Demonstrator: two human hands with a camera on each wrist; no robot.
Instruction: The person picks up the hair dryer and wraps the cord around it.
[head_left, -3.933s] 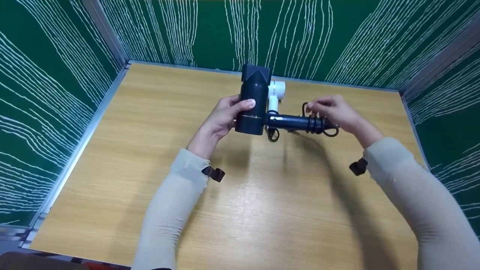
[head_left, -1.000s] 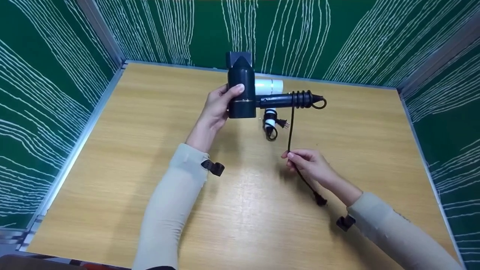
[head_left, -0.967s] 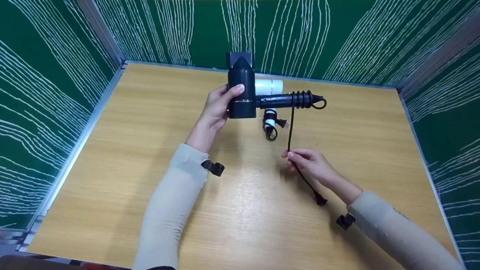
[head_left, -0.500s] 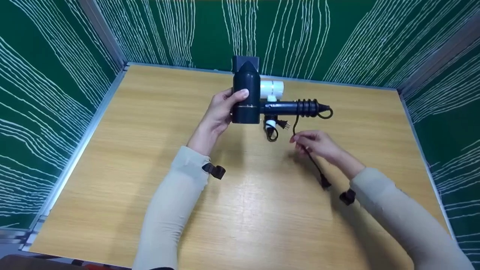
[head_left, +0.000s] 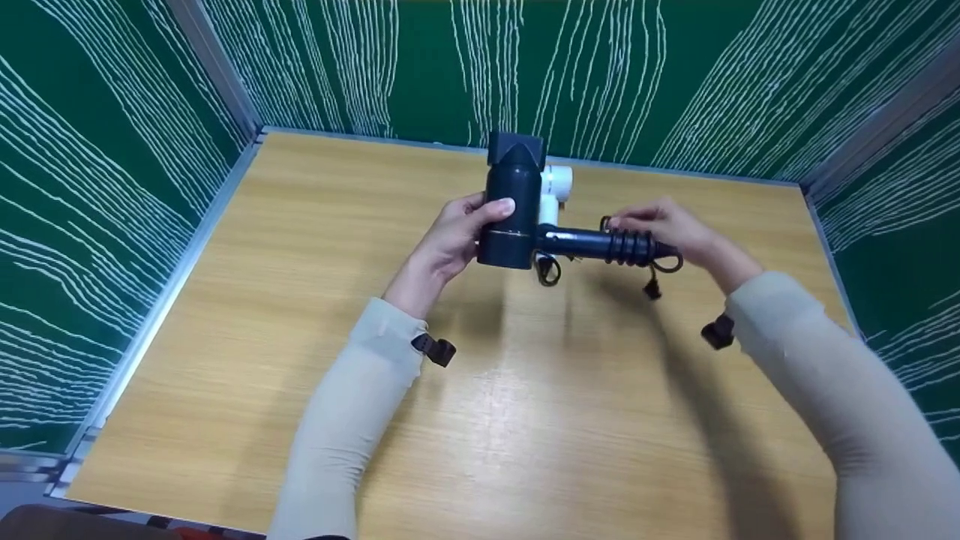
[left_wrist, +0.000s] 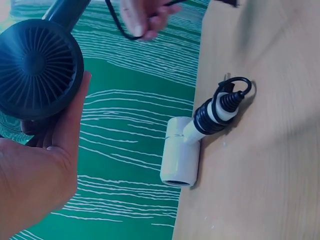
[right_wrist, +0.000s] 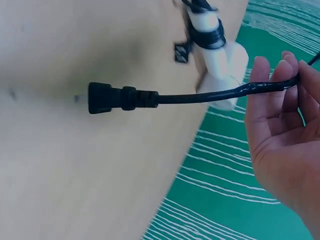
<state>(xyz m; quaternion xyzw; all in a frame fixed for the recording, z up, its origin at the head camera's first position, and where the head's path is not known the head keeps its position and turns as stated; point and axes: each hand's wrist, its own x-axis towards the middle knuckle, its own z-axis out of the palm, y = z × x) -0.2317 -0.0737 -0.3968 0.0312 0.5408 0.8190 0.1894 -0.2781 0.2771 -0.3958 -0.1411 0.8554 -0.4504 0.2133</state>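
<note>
A dark hair dryer (head_left: pixel 513 199) with a flat nozzle is held above the table by my left hand (head_left: pixel 461 232), thumb across its barrel. Its handle (head_left: pixel 577 242) points right, with black cord (head_left: pixel 630 247) wound in several turns near the end. My right hand (head_left: pixel 667 229) pinches the cord just behind the handle. In the right wrist view the cord's free end runs from those fingertips to a black plug (right_wrist: pixel 107 98) hanging loose. The left wrist view shows the dryer's round vented back (left_wrist: pixel 37 67).
A white hair dryer (left_wrist: pixel 180 152) lies on the table near the back wall, black cord (left_wrist: pixel 212 112) wrapped round its handle. Green panels (head_left: pixel 427 75) with white wavy lines enclose the wooden table (head_left: pixel 300 225) at the back and sides.
My right hand has moved up from below the handle to behind it, carrying the cord round. The free cord end is shorter. The dark dryer has shifted slightly right and toward me.
</note>
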